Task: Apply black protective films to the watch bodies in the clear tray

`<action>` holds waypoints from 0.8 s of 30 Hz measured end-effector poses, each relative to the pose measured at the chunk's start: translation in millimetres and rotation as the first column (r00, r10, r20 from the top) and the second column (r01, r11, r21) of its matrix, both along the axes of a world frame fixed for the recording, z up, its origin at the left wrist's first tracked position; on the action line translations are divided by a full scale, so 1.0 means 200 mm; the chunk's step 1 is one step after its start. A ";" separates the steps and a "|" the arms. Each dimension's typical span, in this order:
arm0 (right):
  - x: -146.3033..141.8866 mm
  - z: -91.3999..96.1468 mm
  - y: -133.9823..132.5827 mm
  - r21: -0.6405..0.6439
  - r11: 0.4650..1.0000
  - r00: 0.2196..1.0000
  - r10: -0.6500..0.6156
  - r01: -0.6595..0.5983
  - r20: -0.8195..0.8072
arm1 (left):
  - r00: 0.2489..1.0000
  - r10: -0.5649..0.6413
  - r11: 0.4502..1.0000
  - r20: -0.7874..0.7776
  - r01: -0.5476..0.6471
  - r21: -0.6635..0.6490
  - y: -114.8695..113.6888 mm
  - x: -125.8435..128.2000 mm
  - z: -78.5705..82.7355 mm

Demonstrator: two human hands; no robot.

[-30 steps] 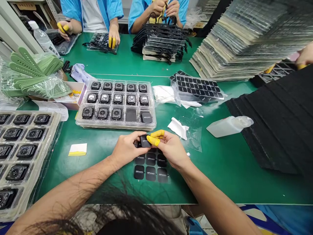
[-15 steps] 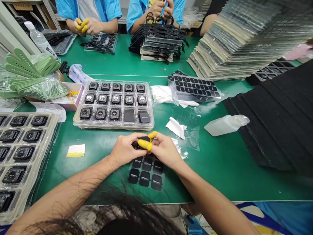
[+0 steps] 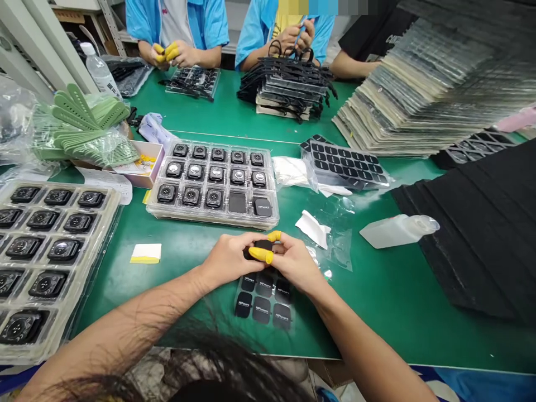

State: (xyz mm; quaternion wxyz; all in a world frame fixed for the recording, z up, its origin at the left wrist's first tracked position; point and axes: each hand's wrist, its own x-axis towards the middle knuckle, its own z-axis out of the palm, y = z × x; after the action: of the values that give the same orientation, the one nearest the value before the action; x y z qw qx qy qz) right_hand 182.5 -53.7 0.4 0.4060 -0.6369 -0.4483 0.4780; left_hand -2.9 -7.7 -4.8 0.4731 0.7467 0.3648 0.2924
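Between both hands is a black smartwatch case, partly hidden by the fingers. My left hand is closed on its left side. My right hand grips it from the right, with yellow finger cots on the thumb and a finger. Just below the hands lies a clear sheet of black printed stickers, its upper part covered by them. Beyond stands a clear tray of watch cases; one front-row pocket shows no watch, and the case beside it bears a printed black cover.
At left sits another watch tray, with a white-and-yellow pad nearby. A clear bottle lies on the right, near black sheets. Crumpled white paper, sticker sheets and stacked trays lie beyond. Co-workers sit opposite.
The camera view has shifted, so the whole scene sits further right and slightly lower. Both hands stay around the watch case, with little change in grip.
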 end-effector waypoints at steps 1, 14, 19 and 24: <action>0.00 -0.01 0.00 -0.013 1.000 1.000 -0.022 0.022 -0.015 | 1.000 -0.004 1.000 -0.008 0.004 -0.016 0.00 0.00 0.01; -0.05 0.26 0.38 0.363 0.931 0.953 -0.072 -0.042 0.294 | 0.996 -0.060 0.998 0.062 0.060 -0.003 0.00 0.01 -0.01; -0.20 0.30 0.56 0.321 0.904 0.616 -0.086 -0.281 0.783 | 0.996 -0.064 0.998 0.055 0.064 -0.003 0.00 0.00 -0.01; -0.34 0.31 0.62 0.128 0.917 0.581 0.127 -0.378 0.804 | 0.997 -0.065 0.998 0.046 0.065 -0.011 0.00 0.00 0.01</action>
State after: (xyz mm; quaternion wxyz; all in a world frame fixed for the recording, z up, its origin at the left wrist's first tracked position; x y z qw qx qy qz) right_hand 114.2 69.9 61.9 0.1845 -0.6435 -0.7303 0.1364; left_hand -2.5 -7.6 -3.5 0.4950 0.7485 0.3313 0.2916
